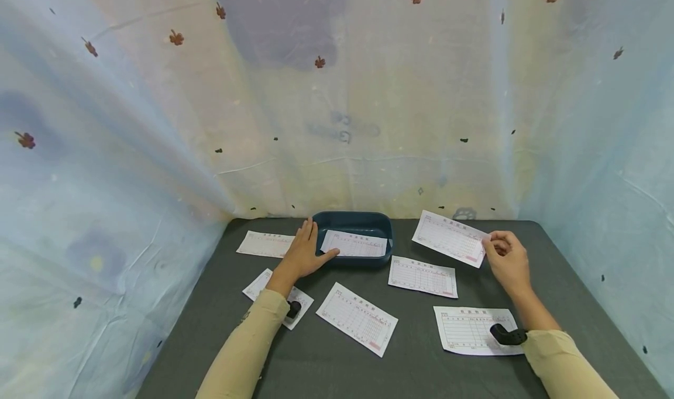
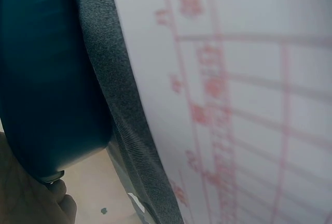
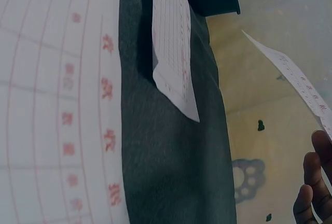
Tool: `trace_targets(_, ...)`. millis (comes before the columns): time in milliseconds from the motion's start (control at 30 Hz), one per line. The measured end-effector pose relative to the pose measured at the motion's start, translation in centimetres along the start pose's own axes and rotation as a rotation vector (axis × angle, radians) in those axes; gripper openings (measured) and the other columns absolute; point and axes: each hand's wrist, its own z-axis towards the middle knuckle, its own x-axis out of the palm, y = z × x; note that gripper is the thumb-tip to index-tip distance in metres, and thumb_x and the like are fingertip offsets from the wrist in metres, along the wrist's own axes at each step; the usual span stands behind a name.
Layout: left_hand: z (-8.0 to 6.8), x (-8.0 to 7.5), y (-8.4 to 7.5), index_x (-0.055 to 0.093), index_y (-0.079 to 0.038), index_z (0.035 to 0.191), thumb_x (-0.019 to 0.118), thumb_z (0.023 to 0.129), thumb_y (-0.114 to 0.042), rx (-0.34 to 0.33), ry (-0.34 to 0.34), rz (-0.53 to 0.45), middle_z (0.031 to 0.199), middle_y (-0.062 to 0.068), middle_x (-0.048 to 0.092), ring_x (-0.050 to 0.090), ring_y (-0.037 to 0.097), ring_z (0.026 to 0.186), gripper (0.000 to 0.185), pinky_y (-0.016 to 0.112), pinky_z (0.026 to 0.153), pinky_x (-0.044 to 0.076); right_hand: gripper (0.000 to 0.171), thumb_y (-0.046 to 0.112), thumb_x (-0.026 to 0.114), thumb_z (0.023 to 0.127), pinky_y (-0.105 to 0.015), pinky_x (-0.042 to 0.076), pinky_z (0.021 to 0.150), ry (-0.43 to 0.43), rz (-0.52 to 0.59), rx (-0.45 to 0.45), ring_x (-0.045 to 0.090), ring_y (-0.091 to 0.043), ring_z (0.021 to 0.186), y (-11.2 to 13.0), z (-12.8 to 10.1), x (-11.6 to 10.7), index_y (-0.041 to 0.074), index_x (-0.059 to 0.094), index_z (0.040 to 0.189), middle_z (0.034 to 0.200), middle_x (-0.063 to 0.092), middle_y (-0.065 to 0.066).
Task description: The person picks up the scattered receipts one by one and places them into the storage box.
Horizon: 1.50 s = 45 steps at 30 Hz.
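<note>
My left hand (image 1: 302, 258) lies against the left end of a dark blue plastic basin (image 1: 363, 262), fingers straight along the rim and thumb stretched over its front edge. One printed paper form (image 1: 354, 244) lies inside the basin. With thumb and fingers, my right hand (image 1: 509, 265) pinches the right end of another printed form (image 1: 449, 238), raised and tilted to the right of the basin. In the right wrist view, that held form (image 3: 301, 86) shows nearly edge-on above the fingertips (image 3: 311, 167).
More forms lie about the dark grey table (image 1: 411, 364): one left of the basin (image 1: 263, 244), one partly under the left forearm (image 1: 258, 283), one front centre (image 1: 358, 319), one right of centre (image 1: 423, 277), one by the right wrist (image 1: 468, 329). Patterned cloth (image 1: 368, 124) hangs behind.
</note>
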Motion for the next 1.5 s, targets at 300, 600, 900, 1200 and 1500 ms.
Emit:
trace_targets(300,0.1,-0.2,-0.1,0.009,0.004,0.17,0.053,0.098,-0.079,-0.003,0.009,0.008,0.179,0.021,-0.001,0.004,0.038,0.166,0.118,0.051,0.134,0.01,0.02,0.007,0.07,0.105,-0.011,0.04,0.066,0.017,0.049,-0.034,0.053,0.004,0.074,1.3,0.4,1.6,-0.007,0.063,0.116,0.091,0.074,-0.023)
trace_targets(600,0.0,-0.1,0.0,0.009,0.003,0.17,0.052,0.097,-0.081,-0.012,0.005,0.005,0.179,0.022,0.002,0.004,0.039,0.166,0.119,0.055,0.133,0.015,0.019,0.007,0.068,0.105,-0.009,0.043,0.066,0.075,0.089,-0.089,0.056,0.005,0.073,2.3,0.6,3.0,-0.008,0.062,0.116,0.09,0.073,-0.024)
trace_targets(900,0.0,0.1,0.0,0.012,0.005,0.169,0.053,0.098,-0.079,0.006,-0.01,-0.006,0.179,0.023,0.003,0.006,0.041,0.166,0.118,0.056,0.133,0.017,0.017,0.003,0.069,0.104,-0.01,0.044,0.066,0.039,0.169,-0.091,0.056,0.002,0.072,2.9,1.4,3.5,-0.01,0.062,0.114,0.089,0.071,-0.025)
trace_targets(1200,0.0,0.3,0.1,0.011,0.004,0.17,0.054,0.098,-0.079,-0.005,-0.012,-0.005,0.179,0.022,0.002,0.005,0.04,0.166,0.117,0.055,0.133,0.015,0.018,0.003,0.069,0.104,-0.009,0.043,0.068,0.008,0.199,-0.103,0.057,0.003,0.075,3.3,1.5,4.0,-0.011,0.062,0.114,0.089,0.071,-0.024)
trace_targets(1500,-0.2,0.0,-0.1,0.012,0.005,0.169,0.055,0.098,-0.078,-0.007,-0.016,-0.022,0.179,0.022,0.003,0.005,0.041,0.166,0.117,0.057,0.132,0.017,0.017,0.001,0.071,0.102,-0.007,0.046,0.069,0.121,0.229,-0.161,0.059,0.004,0.076,4.0,1.0,6.1,-0.008,0.063,0.114,0.09,0.074,-0.026)
